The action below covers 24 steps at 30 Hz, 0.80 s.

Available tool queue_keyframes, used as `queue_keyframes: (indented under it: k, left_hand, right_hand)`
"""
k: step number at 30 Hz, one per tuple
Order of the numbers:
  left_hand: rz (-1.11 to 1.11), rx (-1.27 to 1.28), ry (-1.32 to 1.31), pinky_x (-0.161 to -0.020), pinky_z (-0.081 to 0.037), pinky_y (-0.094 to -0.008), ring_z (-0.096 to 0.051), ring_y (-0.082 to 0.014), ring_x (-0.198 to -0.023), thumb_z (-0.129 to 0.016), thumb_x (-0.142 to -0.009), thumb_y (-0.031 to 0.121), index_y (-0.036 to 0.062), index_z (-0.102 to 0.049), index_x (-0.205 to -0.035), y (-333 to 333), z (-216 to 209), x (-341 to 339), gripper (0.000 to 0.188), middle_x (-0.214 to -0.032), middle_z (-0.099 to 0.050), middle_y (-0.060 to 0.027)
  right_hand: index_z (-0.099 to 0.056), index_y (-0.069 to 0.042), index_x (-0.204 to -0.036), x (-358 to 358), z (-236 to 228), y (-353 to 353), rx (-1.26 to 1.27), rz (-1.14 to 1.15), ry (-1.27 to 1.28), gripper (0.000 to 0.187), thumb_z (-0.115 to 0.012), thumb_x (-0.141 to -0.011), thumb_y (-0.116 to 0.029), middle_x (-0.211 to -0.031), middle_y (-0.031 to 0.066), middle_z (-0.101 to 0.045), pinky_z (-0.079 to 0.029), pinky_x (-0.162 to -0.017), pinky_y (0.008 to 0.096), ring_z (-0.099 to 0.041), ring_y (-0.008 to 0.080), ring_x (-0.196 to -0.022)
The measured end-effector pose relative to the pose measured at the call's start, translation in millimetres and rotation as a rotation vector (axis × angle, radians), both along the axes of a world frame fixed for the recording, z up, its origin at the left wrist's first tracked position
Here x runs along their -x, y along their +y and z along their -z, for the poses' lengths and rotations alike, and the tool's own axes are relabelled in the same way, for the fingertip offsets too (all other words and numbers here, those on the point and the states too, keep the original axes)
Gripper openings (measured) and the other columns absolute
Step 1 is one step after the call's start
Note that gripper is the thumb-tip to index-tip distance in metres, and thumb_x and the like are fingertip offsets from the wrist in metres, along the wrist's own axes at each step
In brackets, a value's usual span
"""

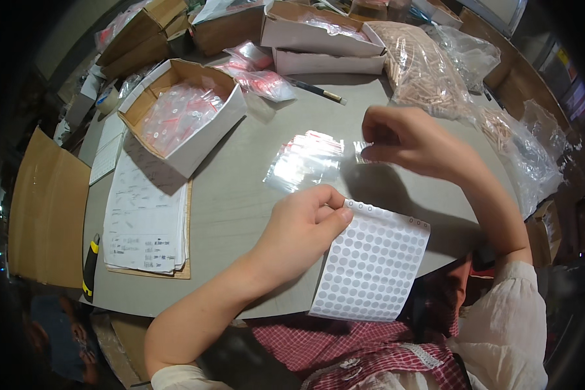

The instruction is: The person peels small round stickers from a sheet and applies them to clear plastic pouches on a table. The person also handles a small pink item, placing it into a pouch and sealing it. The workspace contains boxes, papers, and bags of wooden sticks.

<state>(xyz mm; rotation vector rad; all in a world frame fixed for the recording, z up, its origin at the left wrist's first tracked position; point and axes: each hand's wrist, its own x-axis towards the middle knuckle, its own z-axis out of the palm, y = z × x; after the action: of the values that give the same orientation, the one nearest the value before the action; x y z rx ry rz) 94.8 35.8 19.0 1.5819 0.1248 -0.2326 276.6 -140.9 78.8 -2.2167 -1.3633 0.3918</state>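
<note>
My left hand (309, 221) is closed on the top left corner of a white sheet of round grey stickers (376, 266), thumb on top. The sheet hangs past the table's near edge, with a few round outlines left along its top strip. Above and to the right, my right hand (403, 140) has its fingers bent together at a small clear plastic bag (361, 153); the fingertips are partly hidden. Beside it on the table lies a fanned stack of clear zip bags (309, 159) with red seal lines.
An open white box of zip bags (185, 117) stands left, beside written papers (143, 224). A yellow-and-black cutter (91, 268) lies at the left edge. Behind are a black pen (320, 91), more white boxes (328, 60) and a bag of wooden pegs (426, 65). Another person (62, 335) is lower left.
</note>
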Motion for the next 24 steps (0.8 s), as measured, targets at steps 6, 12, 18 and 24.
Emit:
queue_keyframes:
  k: [6,12,18,24]
  left_hand:
    - [-0.017,0.056,0.013,-0.062,-0.038,-0.02,-0.048,-0.001,-0.07,-0.062,-0.098,0.011,0.0016,-0.062,-0.104,2,0,0,0.011,-0.079,-0.057,0.0064]
    - [-0.022,0.075,0.075,-0.064,-0.041,-0.0204,-0.049,-0.0012,-0.069,-0.059,-0.094,0.008,0.0011,-0.063,-0.103,1,-11,-1,0.012,-0.079,-0.058,0.0066]
    - [-0.018,0.126,0.067,-0.063,-0.041,-0.0202,-0.05,-0.0008,-0.069,-0.061,-0.096,0.009,0.0018,-0.063,-0.102,2,-10,-2,0.01,-0.079,-0.059,0.0066]
    - [0.006,0.127,0.077,-0.064,-0.041,-0.0198,-0.052,-0.0004,-0.072,-0.065,-0.1,0.014,0.0024,-0.062,-0.1,8,-1,-2,0.012,-0.082,-0.063,0.0052]
  right_hand:
    - [-0.063,0.001,-0.095,55,-21,-3,0.069,-0.181,0.055,0.015,-0.068,-0.09,-0.013,-0.086,0.0166,-0.069,-0.053,-0.072,0.0421,-0.068,0.033,-0.08]
    - [-0.061,0.0,-0.097,72,-6,-10,0.005,-0.175,-0.264,0.015,-0.067,-0.089,-0.011,-0.091,0.0174,-0.066,-0.055,-0.075,0.046,-0.067,0.0389,-0.086]
    - [-0.06,-0.001,-0.099,74,1,-11,0.004,-0.195,-0.345,0.016,-0.067,-0.087,-0.008,-0.091,0.017,-0.065,-0.055,-0.076,0.0459,-0.066,0.0382,-0.089]
    - [-0.065,0.0,-0.091,51,-12,-2,-0.233,-0.204,0.033,0.011,-0.068,-0.081,-0.002,-0.077,0.0083,-0.064,-0.052,-0.065,0.0333,-0.065,0.0191,-0.07]
